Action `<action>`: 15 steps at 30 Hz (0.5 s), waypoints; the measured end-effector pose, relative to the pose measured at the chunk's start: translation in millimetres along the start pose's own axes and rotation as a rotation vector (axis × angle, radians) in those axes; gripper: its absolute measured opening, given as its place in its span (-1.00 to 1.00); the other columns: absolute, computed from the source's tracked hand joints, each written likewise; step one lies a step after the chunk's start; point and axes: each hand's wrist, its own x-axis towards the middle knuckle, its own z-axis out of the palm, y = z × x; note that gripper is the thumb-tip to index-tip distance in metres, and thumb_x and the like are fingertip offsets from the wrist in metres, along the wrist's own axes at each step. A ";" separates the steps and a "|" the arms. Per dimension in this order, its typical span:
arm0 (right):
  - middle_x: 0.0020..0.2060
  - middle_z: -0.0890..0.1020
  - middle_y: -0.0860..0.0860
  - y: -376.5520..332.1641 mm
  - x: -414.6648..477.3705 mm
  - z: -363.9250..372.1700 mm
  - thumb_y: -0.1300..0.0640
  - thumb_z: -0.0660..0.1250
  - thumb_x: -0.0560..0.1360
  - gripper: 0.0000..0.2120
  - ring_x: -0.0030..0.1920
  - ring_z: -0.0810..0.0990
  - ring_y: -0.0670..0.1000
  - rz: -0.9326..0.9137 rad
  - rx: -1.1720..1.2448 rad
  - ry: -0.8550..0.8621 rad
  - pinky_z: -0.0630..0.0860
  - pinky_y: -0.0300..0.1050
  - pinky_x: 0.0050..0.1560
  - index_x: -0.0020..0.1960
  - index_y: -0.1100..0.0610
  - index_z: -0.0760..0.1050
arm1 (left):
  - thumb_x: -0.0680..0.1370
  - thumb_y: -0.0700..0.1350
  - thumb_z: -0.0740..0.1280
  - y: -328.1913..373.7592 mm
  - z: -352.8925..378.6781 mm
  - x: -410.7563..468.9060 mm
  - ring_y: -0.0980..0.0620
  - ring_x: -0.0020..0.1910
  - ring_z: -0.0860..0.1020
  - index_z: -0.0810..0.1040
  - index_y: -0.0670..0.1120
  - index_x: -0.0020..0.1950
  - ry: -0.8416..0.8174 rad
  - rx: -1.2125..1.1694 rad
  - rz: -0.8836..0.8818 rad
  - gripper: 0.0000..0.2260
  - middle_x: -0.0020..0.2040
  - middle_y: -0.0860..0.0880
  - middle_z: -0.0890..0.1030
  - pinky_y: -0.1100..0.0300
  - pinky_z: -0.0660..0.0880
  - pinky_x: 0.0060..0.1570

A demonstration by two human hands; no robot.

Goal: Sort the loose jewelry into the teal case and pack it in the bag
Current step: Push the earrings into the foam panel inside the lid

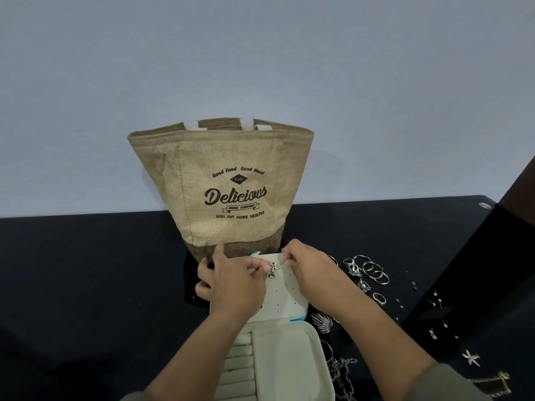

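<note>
Black counter: fingers of the left hand pinch an earring against the teal case panel; the right hand pinches its far edge.

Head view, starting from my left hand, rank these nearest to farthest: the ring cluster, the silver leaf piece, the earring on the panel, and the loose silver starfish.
1. earring, right at the left hand
2. silver leaf piece, just right of the case
3. ring cluster, farther right
4. loose silver starfish, far front right

Bag behind, rings rightward; left table bare.
</note>
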 end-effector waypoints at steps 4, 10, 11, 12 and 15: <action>-0.05 0.56 0.00 0.0 -2.2 0.3 0.20 0.12 0.62 -0.89 -0.04 0.48 -0.01 -0.001 0.012 0.007 0.47 0.01 -0.05 -0.06 0.05 0.34 | 0.51 0.13 0.40 1.9 2.1 -1.5 -0.19 0.53 -0.12 0.62 0.22 -0.16 0.050 0.048 0.048 -0.94 0.60 0.05 -0.04 -0.17 -0.03 0.42; -0.08 0.55 -0.01 1.1 -3.4 0.1 0.20 0.11 0.62 -0.88 -0.09 0.48 -0.02 -0.006 0.004 0.026 0.46 -0.04 -0.13 -0.07 0.05 0.33 | 0.45 0.13 0.42 -0.8 5.9 4.4 -0.14 0.48 0.05 0.54 0.17 -0.11 0.112 0.070 0.115 -0.89 0.49 0.05 0.19 -0.12 0.06 0.36; -0.06 0.55 0.00 1.4 -3.7 0.0 0.20 0.11 0.62 -0.89 -0.07 0.50 0.00 -0.009 0.004 0.027 0.49 -0.01 -0.11 -0.07 0.05 0.34 | 0.45 0.12 0.43 -2.5 5.5 6.0 -0.10 0.43 0.13 0.51 0.17 -0.04 0.104 0.043 0.127 -0.84 0.38 0.10 0.29 -0.06 0.09 0.31; -0.05 0.56 0.00 1.4 -4.2 -0.6 0.20 0.11 0.62 -0.89 -0.05 0.51 0.00 -0.010 0.002 0.029 0.50 0.02 -0.09 -0.06 0.05 0.34 | 0.45 0.10 0.43 -3.9 4.9 7.5 -0.04 0.38 0.19 0.46 0.17 0.03 0.100 0.009 0.144 -0.77 0.25 0.15 0.35 0.01 0.09 0.24; -0.04 0.56 0.00 0.1 -4.5 -3.5 0.19 0.11 0.62 -0.89 -0.06 0.51 -0.01 -0.007 0.006 0.034 0.51 0.06 -0.08 -0.04 0.04 0.35 | 0.45 0.00 0.39 -7.7 -0.6 11.6 0.11 0.28 0.26 0.41 0.14 0.20 0.101 -0.066 0.197 -0.65 0.11 0.25 0.42 0.10 0.03 0.20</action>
